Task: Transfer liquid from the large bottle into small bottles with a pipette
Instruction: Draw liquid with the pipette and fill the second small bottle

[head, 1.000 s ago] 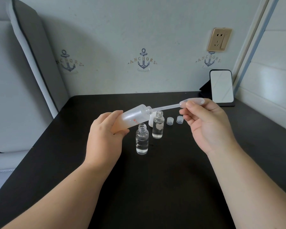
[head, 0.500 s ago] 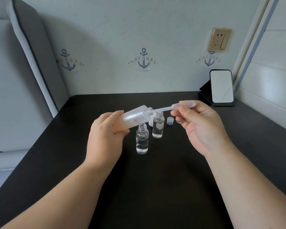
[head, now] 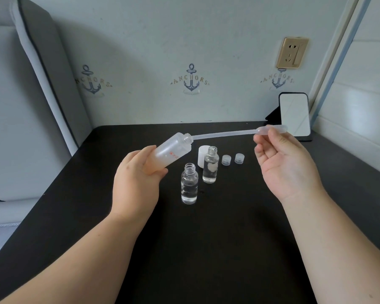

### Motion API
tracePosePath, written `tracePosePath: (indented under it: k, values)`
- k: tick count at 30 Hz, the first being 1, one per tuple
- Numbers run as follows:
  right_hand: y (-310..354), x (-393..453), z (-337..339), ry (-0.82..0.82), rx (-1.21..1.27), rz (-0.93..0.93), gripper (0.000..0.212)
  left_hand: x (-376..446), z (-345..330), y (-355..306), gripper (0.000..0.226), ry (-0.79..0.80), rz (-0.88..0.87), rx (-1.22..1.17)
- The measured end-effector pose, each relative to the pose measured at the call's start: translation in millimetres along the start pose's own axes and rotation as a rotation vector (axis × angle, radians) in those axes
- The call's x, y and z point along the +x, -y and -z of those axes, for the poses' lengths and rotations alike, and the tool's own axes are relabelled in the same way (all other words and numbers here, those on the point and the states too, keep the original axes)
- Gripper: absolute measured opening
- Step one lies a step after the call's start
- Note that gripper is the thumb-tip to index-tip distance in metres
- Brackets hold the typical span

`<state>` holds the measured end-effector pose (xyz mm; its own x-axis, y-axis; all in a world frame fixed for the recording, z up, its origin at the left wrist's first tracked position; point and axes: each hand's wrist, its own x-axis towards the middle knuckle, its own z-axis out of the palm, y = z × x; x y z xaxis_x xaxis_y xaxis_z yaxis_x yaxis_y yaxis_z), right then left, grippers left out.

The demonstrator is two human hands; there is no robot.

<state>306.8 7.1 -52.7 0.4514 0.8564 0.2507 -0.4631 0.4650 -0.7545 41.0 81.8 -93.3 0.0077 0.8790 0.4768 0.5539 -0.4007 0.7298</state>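
Note:
My left hand [head: 136,185] grips the large frosted bottle [head: 171,151], tilted with its open mouth pointing up and right. My right hand [head: 287,165] pinches the bulb of a clear plastic pipette [head: 228,134] between thumb and forefinger; the pipette lies almost level, its tip right at the bottle's mouth. Two small clear bottles stand open on the black table [head: 206,249]: the nearer one [head: 189,183] and the farther one [head: 210,165], each partly filled with clear liquid.
A white cap [head: 201,155] stands behind the farther small bottle, and two small ribbed caps [head: 226,160] [head: 239,158] lie to its right. A small mirror on a black stand [head: 294,116] sits at the back right by the wall. A grey cushion lies left of the table.
My right hand has drawn the pipette out to the right, so most of its stem is now outside the large bottle. The left hand and the bottle stayed nearly still.

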Motion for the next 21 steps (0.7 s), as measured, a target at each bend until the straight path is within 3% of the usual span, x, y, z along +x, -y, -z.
tracePosePath:
  k: [8,18,21]
  values:
    - [5.3,3.2,6.1,-0.183,0.188,-0.046,0.010,1.0,3.7,-1.1,0.020,0.026,0.109,-0.157]
    - [4.9,2.5,4.2,-0.239,0.164,-0.087,0.009,4.3,-1.9,0.7,0.042,0.031,0.238,-0.210]
    - [4.0,3.2,5.3,-0.235,0.162,-0.085,0.008,3.1,-2.1,0.4,0.037,0.047,0.218,-0.214]
